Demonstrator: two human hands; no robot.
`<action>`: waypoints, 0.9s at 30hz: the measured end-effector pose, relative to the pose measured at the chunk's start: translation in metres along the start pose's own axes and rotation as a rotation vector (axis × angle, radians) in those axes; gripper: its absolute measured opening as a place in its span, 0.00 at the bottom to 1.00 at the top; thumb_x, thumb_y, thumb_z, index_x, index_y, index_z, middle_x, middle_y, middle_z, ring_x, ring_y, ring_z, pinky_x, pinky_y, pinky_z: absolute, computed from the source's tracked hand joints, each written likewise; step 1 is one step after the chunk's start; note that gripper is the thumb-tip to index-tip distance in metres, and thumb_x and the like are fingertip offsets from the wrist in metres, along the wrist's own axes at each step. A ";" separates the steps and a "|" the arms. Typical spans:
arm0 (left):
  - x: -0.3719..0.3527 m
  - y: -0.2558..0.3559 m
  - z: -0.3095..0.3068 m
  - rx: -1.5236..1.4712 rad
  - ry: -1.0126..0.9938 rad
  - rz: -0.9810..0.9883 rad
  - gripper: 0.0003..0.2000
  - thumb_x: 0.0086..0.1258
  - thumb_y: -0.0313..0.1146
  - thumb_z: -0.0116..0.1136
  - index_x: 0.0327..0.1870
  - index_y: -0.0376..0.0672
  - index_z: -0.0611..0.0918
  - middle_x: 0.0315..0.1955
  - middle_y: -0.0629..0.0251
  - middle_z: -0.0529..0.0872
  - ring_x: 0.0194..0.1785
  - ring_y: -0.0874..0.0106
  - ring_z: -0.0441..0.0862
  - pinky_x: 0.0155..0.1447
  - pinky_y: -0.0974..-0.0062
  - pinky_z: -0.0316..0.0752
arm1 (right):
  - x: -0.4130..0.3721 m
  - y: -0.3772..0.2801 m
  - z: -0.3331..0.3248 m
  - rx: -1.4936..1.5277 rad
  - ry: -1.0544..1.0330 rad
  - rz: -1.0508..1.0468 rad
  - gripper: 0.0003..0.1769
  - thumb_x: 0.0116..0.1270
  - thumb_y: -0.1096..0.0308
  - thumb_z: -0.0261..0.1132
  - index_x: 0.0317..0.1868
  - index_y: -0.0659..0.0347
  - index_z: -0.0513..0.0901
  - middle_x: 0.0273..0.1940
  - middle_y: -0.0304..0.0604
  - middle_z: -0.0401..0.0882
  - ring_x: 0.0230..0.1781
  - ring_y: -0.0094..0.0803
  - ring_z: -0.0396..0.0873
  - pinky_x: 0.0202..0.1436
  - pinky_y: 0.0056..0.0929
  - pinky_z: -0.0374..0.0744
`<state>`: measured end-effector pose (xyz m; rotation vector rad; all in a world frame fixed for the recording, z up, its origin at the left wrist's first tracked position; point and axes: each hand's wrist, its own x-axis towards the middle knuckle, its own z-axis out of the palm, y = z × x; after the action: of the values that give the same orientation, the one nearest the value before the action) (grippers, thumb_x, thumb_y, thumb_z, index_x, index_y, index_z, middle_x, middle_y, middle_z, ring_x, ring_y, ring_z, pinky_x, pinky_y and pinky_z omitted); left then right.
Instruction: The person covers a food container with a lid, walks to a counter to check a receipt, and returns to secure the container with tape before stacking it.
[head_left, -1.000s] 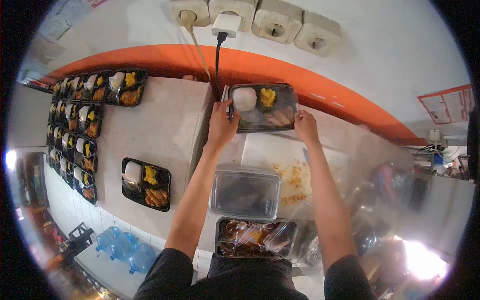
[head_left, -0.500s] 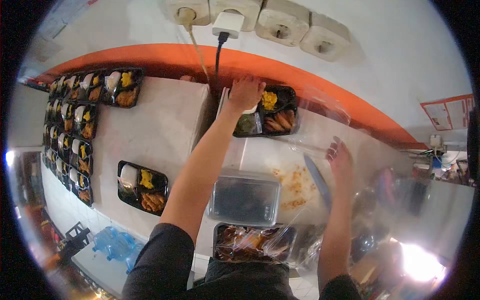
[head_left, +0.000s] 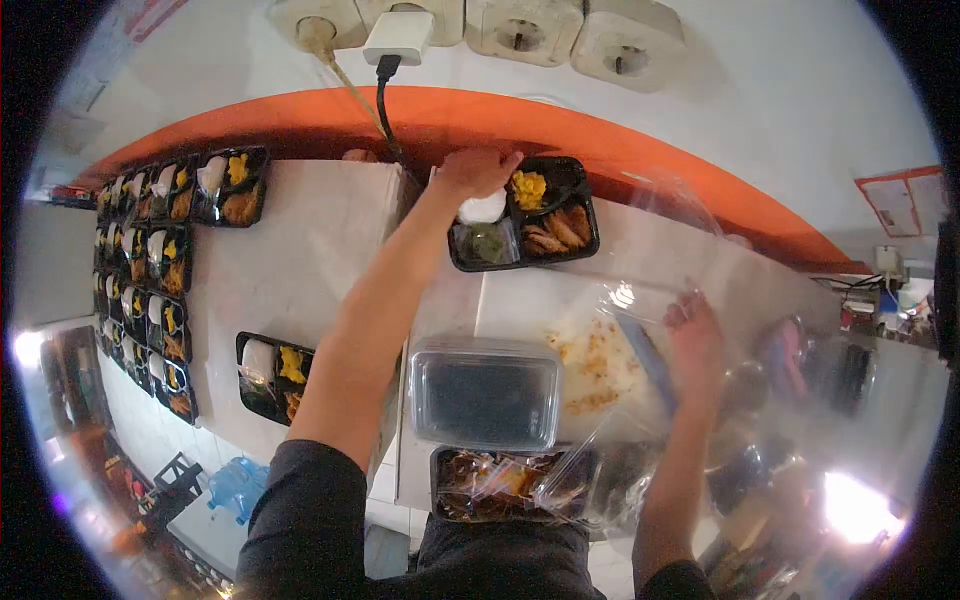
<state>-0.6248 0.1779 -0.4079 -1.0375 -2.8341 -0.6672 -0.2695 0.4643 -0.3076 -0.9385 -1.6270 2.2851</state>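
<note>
A black compartment tray (head_left: 522,214) holds white rice, yellow food, browned fried pieces and a small bag of something green. My left hand (head_left: 470,174) grips its far left corner, fingers partly hidden at the rim. To the right, my right hand (head_left: 692,330) has curled fingers at the edge of a clear plastic lid (head_left: 622,296); the transparent outline is hard to follow. Beside that hand, a blue-grey knife (head_left: 645,358) lies on the white surface, near orange-brown crumbs (head_left: 590,375).
Clear containers (head_left: 486,392) stand nearest me, beside a tray of packaged brown food (head_left: 500,483). Filled trays (head_left: 168,262) line the left counter, with a single tray (head_left: 262,375) nearer. Clear plastic (head_left: 745,400) lies at right. A cable (head_left: 385,105) runs down the wall.
My left hand has shifted left across the tray, uncovering the rice. The tray has turned slightly. My right hand has moved slightly nearer to me, with the lid's bright edge beside it. The view has shifted.
</note>
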 end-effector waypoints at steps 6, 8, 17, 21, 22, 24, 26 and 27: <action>-0.002 0.004 -0.004 0.074 -0.158 -0.055 0.29 0.80 0.54 0.34 0.42 0.38 0.84 0.37 0.47 0.87 0.40 0.47 0.85 0.49 0.48 0.81 | -0.003 0.006 -0.004 0.155 0.106 0.003 0.15 0.75 0.62 0.62 0.57 0.59 0.79 0.42 0.36 0.79 0.39 0.29 0.74 0.44 0.31 0.73; -0.006 0.010 -0.010 0.131 -0.221 -0.041 0.29 0.80 0.53 0.34 0.42 0.39 0.84 0.37 0.47 0.87 0.40 0.46 0.85 0.49 0.49 0.81 | -0.005 0.005 0.000 0.202 0.102 0.026 0.16 0.75 0.61 0.61 0.58 0.59 0.79 0.42 0.36 0.79 0.39 0.29 0.75 0.43 0.32 0.73; -0.026 0.014 -0.028 -0.031 -0.140 -0.115 0.27 0.78 0.53 0.40 0.35 0.38 0.84 0.28 0.47 0.85 0.34 0.46 0.84 0.44 0.46 0.80 | 0.000 -0.016 0.042 -0.039 0.007 -0.011 0.20 0.77 0.66 0.57 0.64 0.65 0.74 0.40 0.37 0.78 0.35 0.26 0.73 0.42 0.28 0.73; -0.035 0.029 -0.036 -0.051 -0.041 -0.053 0.23 0.78 0.52 0.43 0.41 0.39 0.81 0.30 0.46 0.84 0.37 0.45 0.84 0.44 0.47 0.79 | 0.018 0.001 0.049 0.079 -0.086 0.007 0.20 0.78 0.65 0.57 0.64 0.67 0.74 0.40 0.38 0.77 0.33 0.25 0.72 0.41 0.26 0.73; -0.034 0.028 -0.039 -0.058 0.015 -0.049 0.22 0.78 0.50 0.43 0.43 0.39 0.80 0.30 0.46 0.84 0.38 0.45 0.83 0.44 0.47 0.79 | 0.028 0.003 0.056 0.118 -0.104 0.041 0.19 0.78 0.64 0.57 0.63 0.66 0.75 0.39 0.37 0.77 0.32 0.25 0.72 0.39 0.26 0.73; -0.032 0.017 -0.036 -0.042 0.239 0.054 0.22 0.79 0.51 0.43 0.45 0.39 0.81 0.30 0.53 0.85 0.34 0.52 0.84 0.43 0.54 0.79 | 0.047 0.004 0.069 0.153 -0.119 0.073 0.19 0.78 0.64 0.57 0.62 0.65 0.77 0.39 0.36 0.77 0.31 0.24 0.72 0.38 0.25 0.73; -0.053 0.036 -0.066 -1.229 0.360 -0.290 0.18 0.80 0.46 0.48 0.51 0.37 0.78 0.34 0.60 0.81 0.32 0.70 0.80 0.40 0.72 0.79 | 0.066 0.006 0.090 -0.062 -0.074 0.085 0.17 0.79 0.63 0.55 0.59 0.63 0.80 0.37 0.35 0.76 0.30 0.24 0.72 0.36 0.25 0.73; -0.070 0.037 -0.077 -1.230 0.355 -0.285 0.18 0.80 0.46 0.48 0.51 0.37 0.78 0.34 0.60 0.81 0.32 0.70 0.80 0.40 0.72 0.79 | 0.074 0.007 0.099 -0.059 -0.068 0.082 0.17 0.79 0.63 0.55 0.59 0.63 0.80 0.37 0.35 0.76 0.30 0.24 0.72 0.36 0.25 0.73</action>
<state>-0.5554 0.1291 -0.3380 -0.4010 -2.0866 -2.4463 -0.3844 0.4202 -0.3222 -0.9674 -1.7223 2.3592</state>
